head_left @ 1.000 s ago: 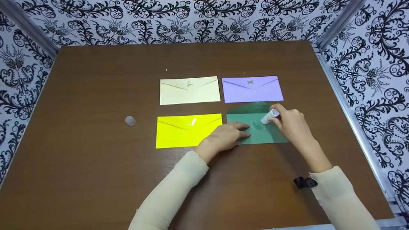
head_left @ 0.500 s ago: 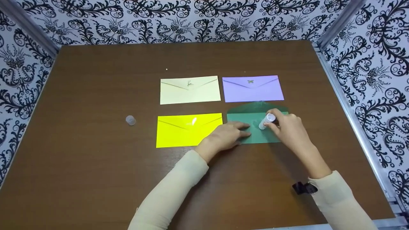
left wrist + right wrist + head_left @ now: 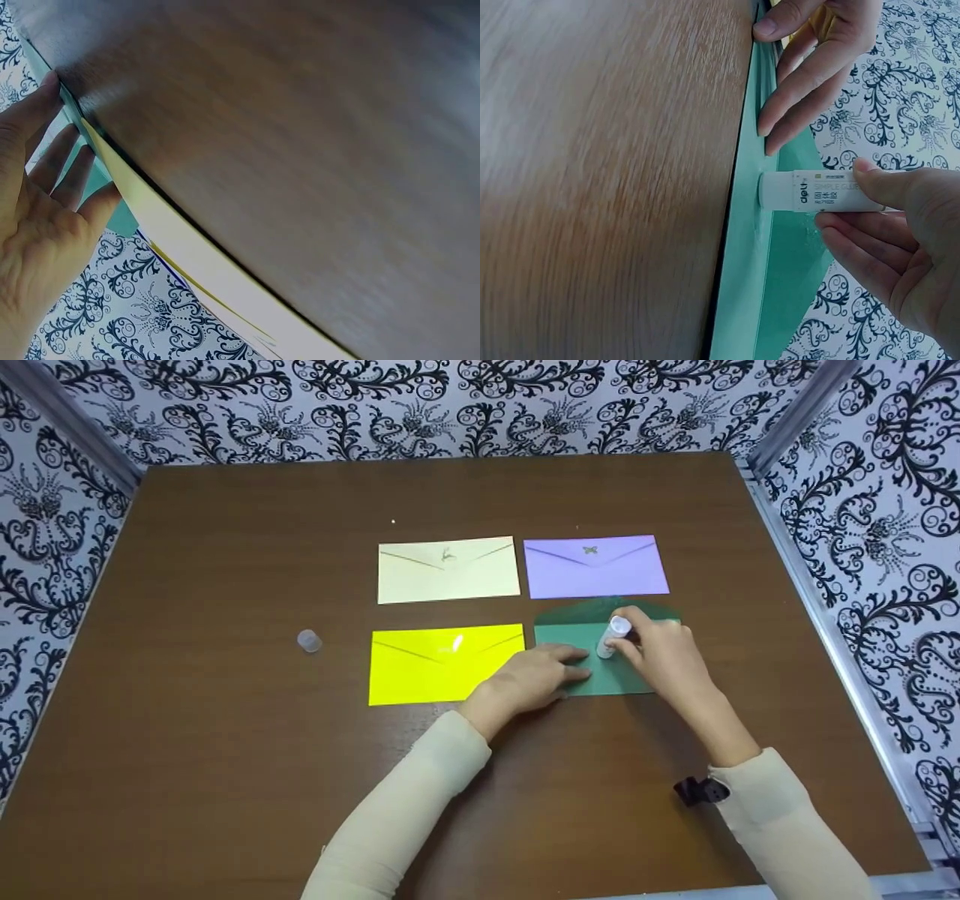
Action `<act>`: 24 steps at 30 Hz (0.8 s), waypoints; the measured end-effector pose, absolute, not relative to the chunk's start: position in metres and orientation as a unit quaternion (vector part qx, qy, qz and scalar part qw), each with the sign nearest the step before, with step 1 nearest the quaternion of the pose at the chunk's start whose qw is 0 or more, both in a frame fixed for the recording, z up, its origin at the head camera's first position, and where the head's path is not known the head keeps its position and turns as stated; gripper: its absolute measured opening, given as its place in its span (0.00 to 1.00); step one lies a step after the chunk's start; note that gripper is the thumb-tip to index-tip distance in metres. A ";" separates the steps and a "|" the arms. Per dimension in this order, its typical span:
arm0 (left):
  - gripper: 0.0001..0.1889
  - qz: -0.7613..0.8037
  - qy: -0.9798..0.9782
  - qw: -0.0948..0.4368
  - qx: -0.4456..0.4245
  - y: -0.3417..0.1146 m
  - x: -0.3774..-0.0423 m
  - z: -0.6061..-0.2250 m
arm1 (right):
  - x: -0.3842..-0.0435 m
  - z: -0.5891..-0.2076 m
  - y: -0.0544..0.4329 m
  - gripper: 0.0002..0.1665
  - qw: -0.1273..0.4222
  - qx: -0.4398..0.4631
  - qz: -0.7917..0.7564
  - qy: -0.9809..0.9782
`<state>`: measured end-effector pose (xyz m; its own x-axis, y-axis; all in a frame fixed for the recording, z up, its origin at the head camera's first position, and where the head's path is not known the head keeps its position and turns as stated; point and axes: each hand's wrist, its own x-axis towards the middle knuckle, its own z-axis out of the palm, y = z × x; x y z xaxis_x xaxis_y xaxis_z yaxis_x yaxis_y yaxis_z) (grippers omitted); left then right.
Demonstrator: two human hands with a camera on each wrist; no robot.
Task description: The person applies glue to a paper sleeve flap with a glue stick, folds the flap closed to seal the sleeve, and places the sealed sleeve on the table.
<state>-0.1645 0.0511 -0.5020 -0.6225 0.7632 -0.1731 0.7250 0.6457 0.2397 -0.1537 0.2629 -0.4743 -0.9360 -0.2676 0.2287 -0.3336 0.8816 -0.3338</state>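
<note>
A green envelope [image 3: 619, 681] lies on the table with its flap [image 3: 799, 251] folded open away from the person. My right hand [image 3: 667, 652] pinches a white glue stick [image 3: 829, 190] between thumb and fingers. The stick's end meets the envelope's face just below the flap, and faint wet marks show around there in the right wrist view. My left hand [image 3: 534, 679] rests on the envelope's left part, fingers spread and fairly straight, thumb near the lower edge. Its palm side shows in the left wrist view, next to the yellow envelope's edge [image 3: 161, 202].
A yellow envelope [image 3: 420, 679] lies partly under the left forearm. Behind are a cream envelope [image 3: 450, 581] and a purple envelope [image 3: 600, 577] with a butterfly mark. The glue stick's translucent cap [image 3: 309, 641] sits on the brown table [image 3: 225, 780] at left. Patterned walls [image 3: 487, 405] enclose the table.
The glue stick in my right hand has slid left across the green envelope, toward the left hand, and stands more upright. The left hand stays in place.
</note>
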 end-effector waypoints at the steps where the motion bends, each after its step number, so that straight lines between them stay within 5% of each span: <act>1: 0.28 0.074 0.898 0.130 0.414 0.051 -0.165 -0.502 | -0.155 -0.475 0.263 0.20 0.090 0.155 0.188 -0.966; 24: 0.27 0.076 0.896 0.134 0.417 0.050 -0.166 -0.502 | -0.161 -0.478 0.276 0.19 0.109 0.119 0.196 -0.967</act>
<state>-0.1665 0.0499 -0.5019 -0.6158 0.7677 -0.1773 0.7267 0.6403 0.2487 -0.1611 0.2763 -0.4775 -0.9478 -0.1872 0.2583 -0.2731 0.8946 -0.3538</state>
